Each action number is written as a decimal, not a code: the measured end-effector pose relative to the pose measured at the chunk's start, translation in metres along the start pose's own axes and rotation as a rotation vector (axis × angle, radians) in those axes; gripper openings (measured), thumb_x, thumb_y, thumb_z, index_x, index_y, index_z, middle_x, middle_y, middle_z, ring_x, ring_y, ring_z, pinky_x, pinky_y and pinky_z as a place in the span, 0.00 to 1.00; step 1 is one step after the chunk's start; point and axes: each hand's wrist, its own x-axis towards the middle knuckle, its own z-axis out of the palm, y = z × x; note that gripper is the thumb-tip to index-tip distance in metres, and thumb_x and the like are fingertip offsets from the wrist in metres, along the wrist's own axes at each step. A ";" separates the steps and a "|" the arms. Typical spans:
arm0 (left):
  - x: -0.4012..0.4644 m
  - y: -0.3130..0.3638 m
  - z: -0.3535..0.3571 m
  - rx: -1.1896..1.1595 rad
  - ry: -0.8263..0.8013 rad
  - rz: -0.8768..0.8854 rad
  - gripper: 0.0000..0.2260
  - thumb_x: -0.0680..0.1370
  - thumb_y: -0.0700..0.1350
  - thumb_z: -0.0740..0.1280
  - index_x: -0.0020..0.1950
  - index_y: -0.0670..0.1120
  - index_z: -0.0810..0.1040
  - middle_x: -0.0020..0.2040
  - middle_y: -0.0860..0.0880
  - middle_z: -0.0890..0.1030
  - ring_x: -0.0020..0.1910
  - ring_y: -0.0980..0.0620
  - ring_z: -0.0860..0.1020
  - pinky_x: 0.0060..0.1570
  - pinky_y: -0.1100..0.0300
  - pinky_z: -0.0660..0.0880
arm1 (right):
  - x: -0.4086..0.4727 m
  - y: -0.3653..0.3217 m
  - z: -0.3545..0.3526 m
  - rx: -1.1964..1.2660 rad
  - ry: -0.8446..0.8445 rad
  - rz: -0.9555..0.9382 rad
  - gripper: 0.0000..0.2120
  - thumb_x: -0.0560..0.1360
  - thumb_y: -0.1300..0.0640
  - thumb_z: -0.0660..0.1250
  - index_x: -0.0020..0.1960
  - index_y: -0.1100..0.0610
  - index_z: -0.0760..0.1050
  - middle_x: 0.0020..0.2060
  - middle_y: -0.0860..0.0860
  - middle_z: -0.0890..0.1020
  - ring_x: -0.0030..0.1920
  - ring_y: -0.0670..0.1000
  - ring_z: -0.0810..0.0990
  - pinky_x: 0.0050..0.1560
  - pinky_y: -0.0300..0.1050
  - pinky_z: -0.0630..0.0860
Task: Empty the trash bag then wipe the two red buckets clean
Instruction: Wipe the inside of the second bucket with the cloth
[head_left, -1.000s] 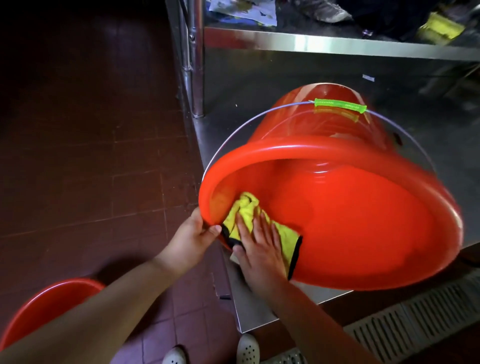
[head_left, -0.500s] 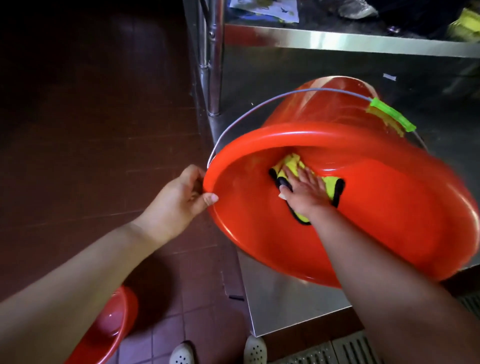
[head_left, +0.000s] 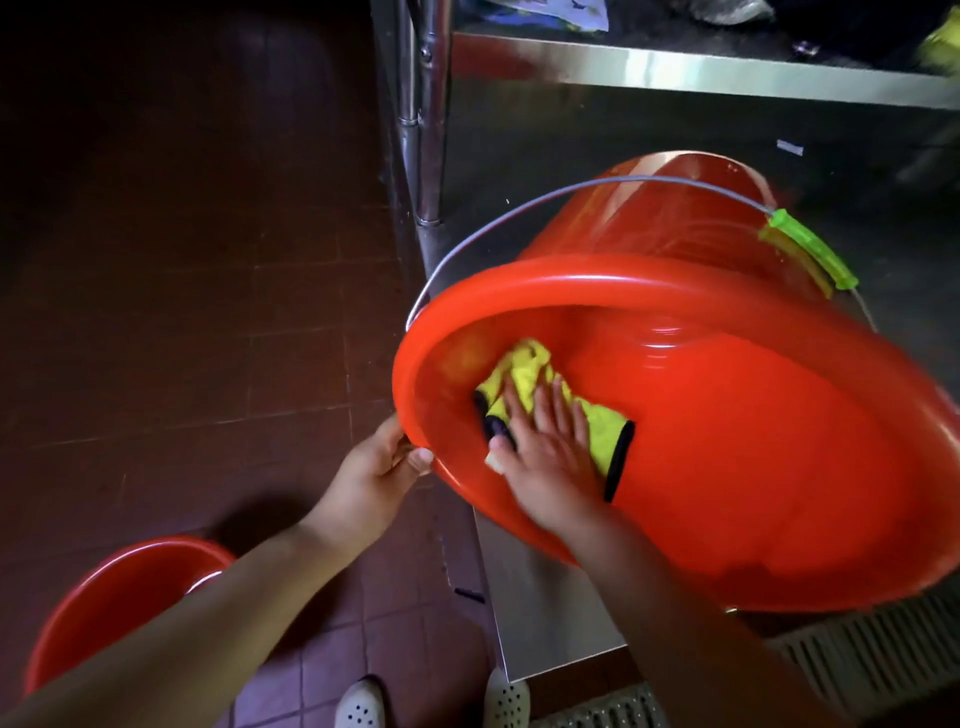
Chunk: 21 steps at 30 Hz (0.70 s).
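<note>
head view: big red bucket (head_left: 727, 467) lies tipped on its side on the steel shelf (head_left: 540, 613), mouth toward the person. second red bucket (head_left: 119, 597) waits on the tiled floor at lower left. right hand (head_left: 545, 452), fingers flat, presses the yellow cloth (head_left: 524, 384) on the inner wall near the left rim; half a second ago it was deeper in, so the wipe has swept back outward. left hand (head_left: 374, 473) still grips the rim. first bucket likely mid-clean.

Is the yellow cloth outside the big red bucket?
No, the yellow cloth lies inside the tipped red plastic bucket, pressed against its inner wall by the flat right hand.
</note>
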 end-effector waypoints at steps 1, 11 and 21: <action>0.002 0.001 -0.001 0.011 0.012 0.011 0.12 0.76 0.39 0.61 0.59 0.41 0.72 0.50 0.45 0.79 0.52 0.49 0.78 0.56 0.52 0.76 | -0.015 -0.011 0.004 0.005 0.028 -0.051 0.31 0.76 0.40 0.47 0.76 0.44 0.43 0.75 0.58 0.59 0.76 0.57 0.49 0.74 0.56 0.45; 0.015 0.028 -0.027 0.110 -0.042 0.138 0.07 0.75 0.42 0.63 0.52 0.42 0.74 0.41 0.51 0.76 0.41 0.61 0.75 0.45 0.66 0.72 | 0.018 0.023 -0.006 -0.010 -0.004 -0.015 0.28 0.80 0.46 0.51 0.75 0.40 0.40 0.77 0.52 0.53 0.76 0.51 0.46 0.75 0.50 0.44; 0.021 0.040 -0.045 0.112 -0.017 0.217 0.06 0.76 0.43 0.64 0.53 0.50 0.73 0.41 0.60 0.79 0.39 0.65 0.76 0.43 0.74 0.70 | 0.080 0.062 -0.016 -0.125 -0.101 0.348 0.26 0.79 0.41 0.46 0.75 0.39 0.41 0.77 0.50 0.48 0.76 0.52 0.44 0.73 0.52 0.39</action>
